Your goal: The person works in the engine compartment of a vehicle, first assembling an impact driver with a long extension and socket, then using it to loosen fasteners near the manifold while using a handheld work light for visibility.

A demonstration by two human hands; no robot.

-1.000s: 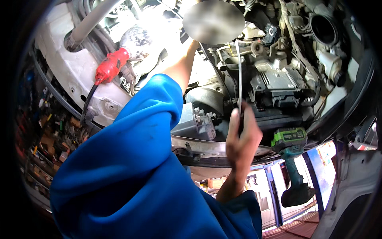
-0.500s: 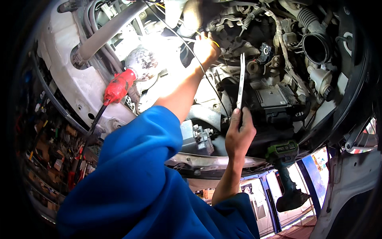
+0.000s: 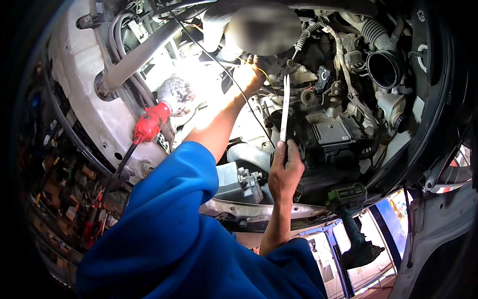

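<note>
Deep in the engine bay, at upper centre, is my left hand point(image 3: 249, 77), brightly lit. Its fingers are curled among pipes beside a thin yellow wire point(image 3: 269, 79); what they grip, if anything, is hidden. My right hand point(image 3: 286, 167) is closed around the lower end of long metal tweezers point(image 3: 285, 112). Their two slim tips point up and away, a short way right of my left hand. A thin black cable point(image 3: 224, 72) crosses in front of my left wrist and runs down toward the right hand.
A lit bulb point(image 3: 178, 94) in a red socket point(image 3: 151, 122) hangs left of my forearm. A green cordless drill point(image 3: 354, 224) is at the front edge, right. An open intake duct point(image 3: 384, 70) and a white reservoir point(image 3: 391, 107) stand at right. Cluttered parts point(image 3: 59, 184) lie far left.
The view has shifted a little. My right hand and the tweezers have moved slightly left, closer to my left hand. The left hand stays at about the same spot in the engine bay.
</note>
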